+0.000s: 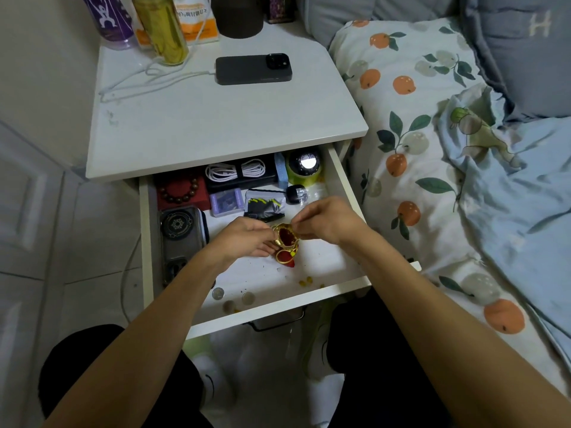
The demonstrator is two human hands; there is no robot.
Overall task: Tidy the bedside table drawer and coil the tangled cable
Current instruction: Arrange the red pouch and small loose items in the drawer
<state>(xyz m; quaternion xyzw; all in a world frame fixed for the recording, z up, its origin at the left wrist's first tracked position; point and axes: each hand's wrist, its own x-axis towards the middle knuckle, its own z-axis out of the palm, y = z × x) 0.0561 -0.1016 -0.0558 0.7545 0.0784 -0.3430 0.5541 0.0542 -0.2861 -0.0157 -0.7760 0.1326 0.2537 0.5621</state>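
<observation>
On the tabletop (pixel 216 125) at far left, your purple bottle (pixel 108 20) shows a white figure; the orange-and-white pack's (pixel 194 18) print is too blurred to read. Over the open drawer (pixel 278 307), your left hand (pixel 247 239) grips a red-and-gold pouch (pixel 285 239); your right hand (pixel 327 220) pinches its rim. The coiled white cable (pixel 236 171) lies at the drawer's back. The grey pillow (pixel 540 24) reads "H".
</observation>
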